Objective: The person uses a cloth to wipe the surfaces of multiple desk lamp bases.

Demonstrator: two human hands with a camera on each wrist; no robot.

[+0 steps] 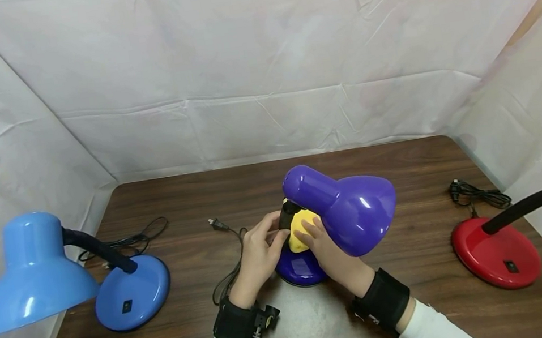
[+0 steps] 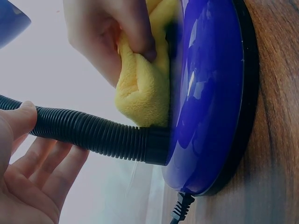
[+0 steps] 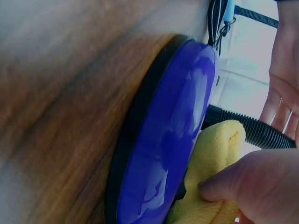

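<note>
Nearest the camera, two forearms in white sleeves and black wrist straps reach in over the dark wooden table (image 1: 405, 174). The left hand (image 1: 257, 256) is cupped around the black ribbed neck (image 2: 88, 130) of the purple lamp (image 1: 343, 211), thumb on one side of the neck and the fingers loosely curved on the other, so it holds the neck just above where that joins the base. The right hand (image 1: 325, 250) pinches a folded yellow cloth (image 1: 301, 228) between thumb and fingers and presses it against the top of the purple base (image 2: 205, 98), right beside the foot of the neck. The cloth thus sits between the two hands, touching both neck and base, tucked under the lamp's tilted shade. The base stands flat on the table at centre, near the front edge.

Farther out, the lamp's black cord (image 1: 228, 254) trails left from the base, ending in a plug. A blue lamp (image 1: 59, 277) stands at the left and a red lamp (image 1: 512, 240) at the right, each with a bundled cord behind it. White sheeting (image 1: 258, 68) closes off the back and sides.
</note>
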